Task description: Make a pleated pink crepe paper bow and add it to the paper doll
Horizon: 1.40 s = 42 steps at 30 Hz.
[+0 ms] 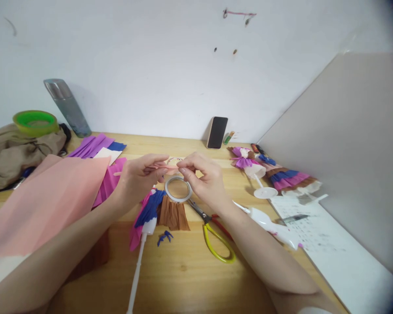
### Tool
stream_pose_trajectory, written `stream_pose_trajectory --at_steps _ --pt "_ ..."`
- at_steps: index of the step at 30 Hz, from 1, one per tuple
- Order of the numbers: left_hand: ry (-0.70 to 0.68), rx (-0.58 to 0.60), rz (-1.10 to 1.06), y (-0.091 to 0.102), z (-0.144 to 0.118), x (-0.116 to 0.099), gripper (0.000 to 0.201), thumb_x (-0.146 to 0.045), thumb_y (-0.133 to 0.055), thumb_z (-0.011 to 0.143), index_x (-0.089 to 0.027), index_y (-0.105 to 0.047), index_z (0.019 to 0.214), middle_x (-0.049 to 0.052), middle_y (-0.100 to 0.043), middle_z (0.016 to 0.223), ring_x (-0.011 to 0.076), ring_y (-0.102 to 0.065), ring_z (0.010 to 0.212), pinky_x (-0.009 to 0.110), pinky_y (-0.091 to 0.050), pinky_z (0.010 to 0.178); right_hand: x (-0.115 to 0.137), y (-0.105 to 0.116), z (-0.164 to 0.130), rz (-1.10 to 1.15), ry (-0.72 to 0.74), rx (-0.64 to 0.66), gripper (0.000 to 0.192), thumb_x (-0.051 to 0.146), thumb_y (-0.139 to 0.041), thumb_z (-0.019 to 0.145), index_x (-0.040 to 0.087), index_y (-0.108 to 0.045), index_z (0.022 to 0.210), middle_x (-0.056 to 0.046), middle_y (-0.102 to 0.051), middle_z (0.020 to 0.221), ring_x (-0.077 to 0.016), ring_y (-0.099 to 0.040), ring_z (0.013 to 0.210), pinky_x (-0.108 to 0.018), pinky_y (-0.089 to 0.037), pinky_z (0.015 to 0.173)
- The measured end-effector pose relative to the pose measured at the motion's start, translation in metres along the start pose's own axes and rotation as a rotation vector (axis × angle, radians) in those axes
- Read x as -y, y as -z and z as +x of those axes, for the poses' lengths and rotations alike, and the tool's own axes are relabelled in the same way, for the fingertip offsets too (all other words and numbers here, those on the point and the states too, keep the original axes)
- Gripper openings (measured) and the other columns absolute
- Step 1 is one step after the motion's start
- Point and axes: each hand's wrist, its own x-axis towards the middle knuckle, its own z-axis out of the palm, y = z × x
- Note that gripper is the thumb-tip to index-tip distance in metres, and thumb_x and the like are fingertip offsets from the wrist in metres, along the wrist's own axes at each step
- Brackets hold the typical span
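Between my hands is a small strip of pink crepe paper (172, 167). My left hand (139, 174) pinches its left end, and the fingertips of my right hand (201, 174) close on its right end. Just below lies a roll of white tape (167, 187), ring flat on the table. Under my left hand, a blue and magenta paper bundle (152, 207) sits at the head of a white plastic stick (136, 274). Brown pleated paper (173, 213) lies beside it. Scissors (218, 240) with yellow and red handles rest under my right wrist.
Large pink paper sheets (59, 196) cover the left side. A steel flask (68, 109) and green tape roll (36, 122) stand behind. A phone (217, 132) leans on the wall. Right: a white glue gun (271, 226), finished paper pieces (288, 176) and a written sheet (340, 248).
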Motion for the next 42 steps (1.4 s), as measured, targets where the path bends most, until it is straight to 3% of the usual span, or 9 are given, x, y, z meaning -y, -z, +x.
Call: stream_pose_trajectory --at_steps 5,14,19,22,26,32,34,38,42 --pt "0.084 0.02 0.024 0.001 0.002 -0.005 0.008 -0.023 -0.07 0.068 -0.015 -0.067 0.067 -0.001 -0.065 0.051 0.0112 -0.061 0.045 0.019 -0.05 0.046 -0.002 0.001 0.002 0.099 -0.11 0.0 0.01 0.013 -0.06 0.085 0.019 -0.065 0.078 -0.001 -0.06 0.074 -0.0136 -0.058 0.066 -0.029 -0.046 0.061" --pt "0.092 -0.003 0.046 0.0 0.002 -0.012 0.011 -0.024 -0.072 0.064 -0.015 -0.069 0.059 0.0 -0.064 0.048 0.0095 -0.057 0.044 0.018 -0.044 0.043 -0.006 0.001 0.002 0.157 -0.258 -0.017 0.007 0.018 -0.063 0.082 0.019 -0.066 0.076 0.0 -0.062 0.07 -0.0127 -0.057 0.06 -0.027 -0.046 0.057" --pt "0.111 -0.023 0.052 0.001 0.002 -0.01 0.009 -0.023 -0.076 0.063 -0.016 -0.072 0.059 0.0 -0.067 0.051 0.0093 -0.058 0.047 0.018 -0.045 0.047 -0.002 0.007 0.001 0.058 -0.2 0.008 0.013 0.015 -0.065 0.082 0.019 -0.069 0.071 0.0 -0.067 0.066 -0.014 -0.062 0.062 -0.027 -0.048 0.06" --pt "0.121 -0.028 0.038 0.003 0.002 -0.008 0.005 -0.018 -0.074 0.064 -0.017 -0.073 0.06 0.0 -0.068 0.052 0.0098 -0.06 0.049 0.019 -0.047 0.049 -0.003 0.012 0.003 0.013 -0.115 0.027 0.007 0.021 -0.068 0.082 0.02 -0.072 0.088 -0.003 -0.073 0.081 -0.0151 -0.064 0.067 -0.03 -0.05 0.064" --pt "0.102 -0.026 0.057 0.003 0.0 -0.009 0.004 -0.018 -0.074 0.066 -0.017 -0.074 0.062 0.0 -0.069 0.054 0.0108 -0.061 0.048 0.019 -0.047 0.047 -0.003 0.014 0.007 -0.011 0.024 0.079 0.031 0.03 -0.076 0.077 0.022 -0.07 0.107 -0.008 -0.073 0.1 -0.0218 -0.066 0.092 -0.038 -0.052 0.081" --pt "0.049 0.015 0.019 -0.003 -0.002 -0.013 0.009 -0.02 -0.075 0.065 -0.016 -0.071 0.058 0.001 -0.067 0.051 0.0105 -0.058 0.047 0.02 -0.047 0.045 -0.003 0.003 0.006 0.12 -0.036 0.019 0.006 0.029 -0.074 0.08 0.023 -0.074 0.079 -0.004 -0.072 0.08 -0.0222 -0.066 0.09 -0.041 -0.051 0.085" --pt "0.075 0.051 -0.03 -0.005 -0.002 -0.013 0.007 -0.02 -0.077 0.063 -0.015 -0.073 0.062 0.002 -0.069 0.055 0.0114 -0.061 0.048 0.02 -0.049 0.047 -0.002 0.001 0.005 0.166 -0.057 0.005 0.013 0.027 -0.071 0.082 0.023 -0.072 0.069 -0.002 -0.069 0.068 -0.0209 -0.065 0.084 -0.038 -0.052 0.08" --pt "0.15 0.088 -0.153 -0.007 -0.003 -0.009 0.022 -0.02 -0.082 0.058 -0.014 -0.077 0.079 0.005 -0.076 0.072 0.0148 -0.068 0.059 0.024 -0.056 0.057 -0.001 0.001 0.004 0.205 -0.025 -0.001 0.012 0.021 -0.072 0.08 0.022 -0.072 0.068 -0.001 -0.067 0.065 -0.0198 -0.065 0.082 -0.036 -0.051 0.077" --pt "0.165 0.085 -0.14 -0.007 -0.003 -0.007 0.009 -0.022 -0.077 0.064 -0.014 -0.076 0.069 0.002 -0.071 0.056 0.0107 -0.061 0.048 0.02 -0.051 0.048 0.002 0.002 0.004 0.232 -0.059 0.057 0.012 0.024 -0.072 0.08 0.022 -0.072 0.068 -0.002 -0.068 0.068 -0.0181 -0.065 0.075 -0.033 -0.051 0.072"
